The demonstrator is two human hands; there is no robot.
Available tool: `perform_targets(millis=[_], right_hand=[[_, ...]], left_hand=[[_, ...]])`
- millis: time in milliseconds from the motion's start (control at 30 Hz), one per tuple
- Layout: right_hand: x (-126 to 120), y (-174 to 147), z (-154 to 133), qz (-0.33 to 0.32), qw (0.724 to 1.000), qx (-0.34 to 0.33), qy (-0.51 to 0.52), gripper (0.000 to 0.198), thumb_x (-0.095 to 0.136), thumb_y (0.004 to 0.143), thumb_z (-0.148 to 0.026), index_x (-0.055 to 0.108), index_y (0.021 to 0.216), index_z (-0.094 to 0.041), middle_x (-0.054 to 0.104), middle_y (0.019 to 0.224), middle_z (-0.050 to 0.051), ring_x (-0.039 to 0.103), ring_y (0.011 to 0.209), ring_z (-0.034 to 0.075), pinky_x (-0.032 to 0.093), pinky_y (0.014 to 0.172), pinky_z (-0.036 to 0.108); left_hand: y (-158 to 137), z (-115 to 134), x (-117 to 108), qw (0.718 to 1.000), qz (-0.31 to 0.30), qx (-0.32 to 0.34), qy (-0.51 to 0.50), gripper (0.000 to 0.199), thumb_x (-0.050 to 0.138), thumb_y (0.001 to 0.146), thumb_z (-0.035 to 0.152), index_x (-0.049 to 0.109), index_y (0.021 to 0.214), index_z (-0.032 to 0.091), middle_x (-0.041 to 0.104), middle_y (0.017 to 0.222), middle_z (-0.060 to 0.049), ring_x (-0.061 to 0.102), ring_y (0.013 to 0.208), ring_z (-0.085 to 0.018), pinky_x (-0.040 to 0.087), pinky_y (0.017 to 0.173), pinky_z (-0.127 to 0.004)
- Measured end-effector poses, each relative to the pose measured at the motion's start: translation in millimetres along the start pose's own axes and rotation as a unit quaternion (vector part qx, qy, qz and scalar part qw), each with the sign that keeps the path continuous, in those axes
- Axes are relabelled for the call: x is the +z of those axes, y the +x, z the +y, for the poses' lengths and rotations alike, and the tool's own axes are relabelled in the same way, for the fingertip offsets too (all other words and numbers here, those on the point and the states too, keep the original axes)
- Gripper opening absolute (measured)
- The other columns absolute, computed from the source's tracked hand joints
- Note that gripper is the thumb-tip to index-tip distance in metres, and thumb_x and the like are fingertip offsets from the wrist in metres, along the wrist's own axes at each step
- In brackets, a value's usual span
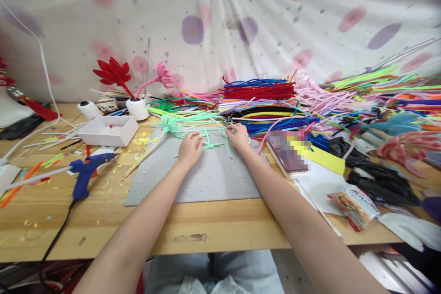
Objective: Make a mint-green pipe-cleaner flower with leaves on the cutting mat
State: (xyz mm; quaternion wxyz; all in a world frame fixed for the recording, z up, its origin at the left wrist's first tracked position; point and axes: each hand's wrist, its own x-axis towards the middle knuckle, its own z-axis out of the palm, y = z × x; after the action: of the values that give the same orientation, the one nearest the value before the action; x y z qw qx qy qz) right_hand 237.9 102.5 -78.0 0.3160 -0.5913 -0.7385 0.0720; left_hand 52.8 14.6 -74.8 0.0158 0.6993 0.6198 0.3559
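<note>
wd tbl (237, 232) | grn strips (214, 145) on gry mat (213, 181) | floral curtain (223, 50) bhd

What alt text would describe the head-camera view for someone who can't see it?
A person's left hand and right hand are among mint-green pipe cleaners on a gray cutting mat; a blue glue gun lies to the left, with colorful pipe-cleaner bundles piled behind.
</note>
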Motion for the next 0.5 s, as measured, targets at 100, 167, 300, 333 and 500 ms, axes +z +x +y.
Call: perform_targets(millis=[100, 167, 300, 333, 500], right_hand=[[-9.3, -0.9, -10.1, -0.037, 0.998, -0.007, 0.059, 0.025, 0.052, 0.075, -0.036, 0.068, 0.087, -0.020, 0.061, 0.085, 0.006, 0.051, 0.083, 0.018, 0.037, 0.076, 0.027], [-15.4, -5.0, -22.8, -0.109, 0.987, -0.060, 0.103, 0.025, 0.052, 0.075, -0.035, 0.067, 0.087, -0.019, 0.061, 0.077, 0.003, 0.052, 0.072, 0.014, 0.037, 0.068, 0.024], [-25.1, -17.5, -51.1, -0.227, 0.957, -0.160, 0.080, 0.016, 0.056, 0.072, -0.029, 0.067, 0.076, -0.018, 0.059, 0.067, 0.000, 0.049, 0.063, 0.010, 0.031, 0.059, 0.021], [-27.4, -19.7, -56.2, -0.247, 0.951, -0.166, 0.078, 0.015, 0.055, 0.071, -0.028, 0.066, 0.075, -0.018, 0.058, 0.065, -0.001, 0.047, 0.061, 0.009, 0.030, 0.058, 0.020], [-37.8, -18.1, -65.6, -0.357, 0.921, -0.143, 0.053, 0.013, 0.055, 0.070, -0.027, 0.061, 0.068, -0.016, 0.051, 0.056, -0.003, 0.042, 0.053, 0.007, 0.027, 0.053, 0.021]], left_hand=[[-6.7, -0.8, -7.0, 0.997, 0.059, -0.051, 0.005, 0.030, 0.036, 0.085, 0.033, 0.058, 0.071, 0.018, 0.058, 0.096, -0.008, 0.050, 0.099, -0.018, 0.037, 0.090, -0.030], [-11.4, -0.7, -14.5, 0.995, 0.092, -0.044, 0.017, 0.025, 0.040, 0.084, 0.034, 0.059, 0.082, 0.017, 0.055, 0.105, -0.010, 0.047, 0.106, -0.019, 0.036, 0.093, -0.031], [-19.2, 0.5, -26.3, 0.995, 0.077, 0.041, 0.055, 0.038, 0.047, 0.081, 0.032, 0.050, 0.116, 0.017, 0.041, 0.128, -0.013, 0.037, 0.119, -0.023, 0.033, 0.097, -0.037], [-20.3, 0.8, -27.9, 0.994, 0.057, 0.065, 0.064, 0.038, 0.045, 0.082, 0.031, 0.049, 0.118, 0.019, 0.041, 0.129, -0.012, 0.039, 0.118, -0.024, 0.034, 0.096, -0.038], [-19.9, 2.3, -34.4, 0.989, 0.086, 0.084, 0.081, 0.045, 0.039, 0.085, 0.031, 0.041, 0.128, 0.018, 0.039, 0.133, -0.013, 0.040, 0.118, -0.023, 0.038, 0.093, -0.037]])
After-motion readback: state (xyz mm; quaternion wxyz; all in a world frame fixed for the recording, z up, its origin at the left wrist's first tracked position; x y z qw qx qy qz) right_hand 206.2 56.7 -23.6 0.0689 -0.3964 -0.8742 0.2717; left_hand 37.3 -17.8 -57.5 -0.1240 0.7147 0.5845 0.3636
